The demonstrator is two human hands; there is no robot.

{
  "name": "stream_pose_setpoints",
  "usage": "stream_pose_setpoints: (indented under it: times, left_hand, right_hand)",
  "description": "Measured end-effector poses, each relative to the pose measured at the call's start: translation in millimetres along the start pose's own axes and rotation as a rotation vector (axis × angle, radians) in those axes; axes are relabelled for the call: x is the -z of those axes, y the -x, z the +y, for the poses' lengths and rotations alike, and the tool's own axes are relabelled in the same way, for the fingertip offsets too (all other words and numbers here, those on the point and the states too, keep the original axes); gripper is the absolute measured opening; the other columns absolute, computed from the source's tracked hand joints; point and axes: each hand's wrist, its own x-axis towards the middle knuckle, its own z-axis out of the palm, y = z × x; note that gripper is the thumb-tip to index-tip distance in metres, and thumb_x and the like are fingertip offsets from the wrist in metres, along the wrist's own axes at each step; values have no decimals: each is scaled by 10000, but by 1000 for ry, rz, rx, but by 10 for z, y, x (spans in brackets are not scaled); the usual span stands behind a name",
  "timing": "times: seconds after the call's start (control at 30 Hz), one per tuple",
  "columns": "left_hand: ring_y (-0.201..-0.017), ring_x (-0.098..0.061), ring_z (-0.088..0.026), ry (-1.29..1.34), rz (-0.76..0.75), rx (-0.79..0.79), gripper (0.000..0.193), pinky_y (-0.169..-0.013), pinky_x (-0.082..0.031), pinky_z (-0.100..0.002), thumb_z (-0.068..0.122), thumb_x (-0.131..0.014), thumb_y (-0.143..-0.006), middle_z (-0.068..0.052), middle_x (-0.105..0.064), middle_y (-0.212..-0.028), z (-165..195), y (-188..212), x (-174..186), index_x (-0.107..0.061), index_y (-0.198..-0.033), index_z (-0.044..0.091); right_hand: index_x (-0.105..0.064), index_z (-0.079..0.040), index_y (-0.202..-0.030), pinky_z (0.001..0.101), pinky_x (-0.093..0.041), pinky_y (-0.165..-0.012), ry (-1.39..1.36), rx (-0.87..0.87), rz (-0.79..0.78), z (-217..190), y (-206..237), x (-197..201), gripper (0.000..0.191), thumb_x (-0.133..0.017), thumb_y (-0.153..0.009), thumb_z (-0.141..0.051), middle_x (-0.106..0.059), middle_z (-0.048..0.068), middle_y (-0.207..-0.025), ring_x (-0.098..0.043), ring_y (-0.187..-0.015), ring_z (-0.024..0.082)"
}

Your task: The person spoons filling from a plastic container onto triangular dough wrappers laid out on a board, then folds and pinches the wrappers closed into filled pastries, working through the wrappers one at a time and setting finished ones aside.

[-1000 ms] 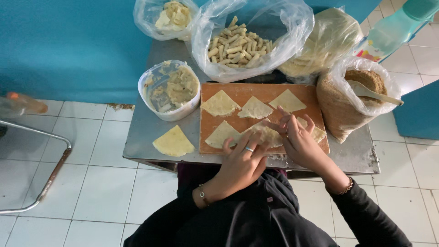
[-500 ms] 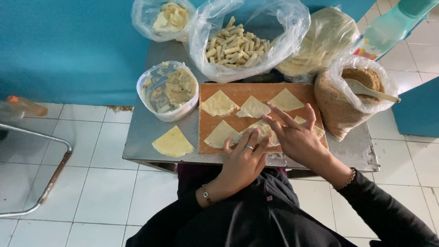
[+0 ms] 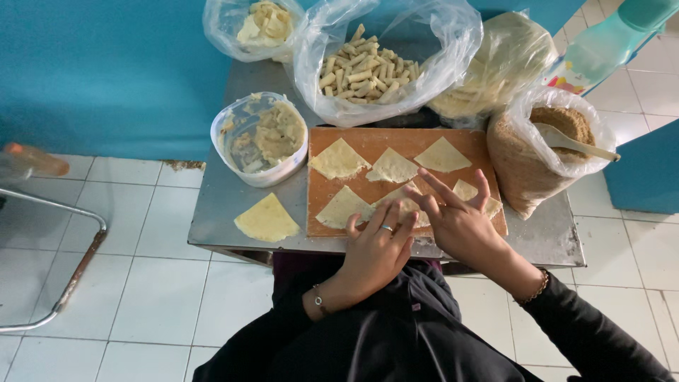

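Both hands rest on a pale folded dough wrapper [image 3: 409, 205] at the front of a wooden board [image 3: 368, 138]. My left hand [image 3: 375, 247], with a ring on one finger, presses flat on the wrapper's near edge. My right hand [image 3: 456, 219] touches its right side with the fingers spread and lifted. Several more triangular wrappers lie on the board, such as one at the back left [image 3: 338, 160] and one at the front left [image 3: 342, 208]. Part of the wrapper under my hands is hidden.
A metal table [image 3: 219, 205] carries a lone wrapper [image 3: 266, 219], a white tub of yellowish filling [image 3: 260, 134], a bag of rolled sticks [image 3: 364, 71], a bag of brown crumbs with a spoon [image 3: 559, 134] and a stack of wrappers in plastic [image 3: 495, 64]. A metal chair frame [image 3: 56, 212] stands left.
My right hand has lifted its fingers off the wrapper and spread them, shifting slightly right. My left hand stays pressed on the near edge.
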Motion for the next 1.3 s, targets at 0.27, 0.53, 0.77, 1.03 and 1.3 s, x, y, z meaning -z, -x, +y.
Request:
stream_pose_setpoints:
  times: [0.27, 0.53, 0.77, 1.03, 1.3]
  left_hand:
    - [-1341, -522, -221, -33, 27, -19, 395, -1042, -284, -544, 312, -606, -986, -114, -604, -1375, -7, -38, 32, -638, -1347, 155]
    - [-1324, -508, -255, 87, -99, -50, 295, -1085, -271, -560, 357, -628, -1037, -118, -595, -1324, 36, -199, -122, -670, -1184, 104]
    - [-1370, -496, -301, 96, -81, -194, 522, -1015, -351, -587, 417, -637, -971, -180, -550, -1460, 342, -351, -322, -623, -1370, 81]
    - [-1393, -484, -354, 98, -111, -141, 659, -1025, -367, -634, 529, -589, -951, -214, -515, -1495, 383, -419, -491, -574, -1437, 85]
    - [-1401, -495, -326, -2, -50, -162, 635, -1073, -350, -623, 575, -551, -987, -205, -537, -1482, 398, -382, -521, -577, -1426, 116]
  right_hand:
    - [-555, -146, -1460, 748, -20, -1138, 105, -80, -77, 139, 28, 95, 550, -548, -915, -78, -659, 18, -1334, -337, -1524, 67]
    - [-271, 72, -1534, 645, -148, -1164, -386, -317, 45, 551, 377, 326, 797, -462, -761, 70, -688, -44, -1371, -443, -1262, 162]
    - [-341, 10, -1246, 601, -168, -1111, -263, -191, 72, 630, 510, 45, 449, -472, -824, 90, -622, 1, -1470, -392, -1491, 314]
    - [-374, -10, -1262, 659, -104, -1131, -384, -303, -37, 628, 563, -1, 495, -475, -785, 72, -547, 111, -1487, -403, -1469, 290]
    - [-461, -24, -1321, 525, -240, -1202, -388, -345, 27, 701, 592, 194, 482, -507, -846, 38, -608, 88, -1211, -509, -1276, 226]
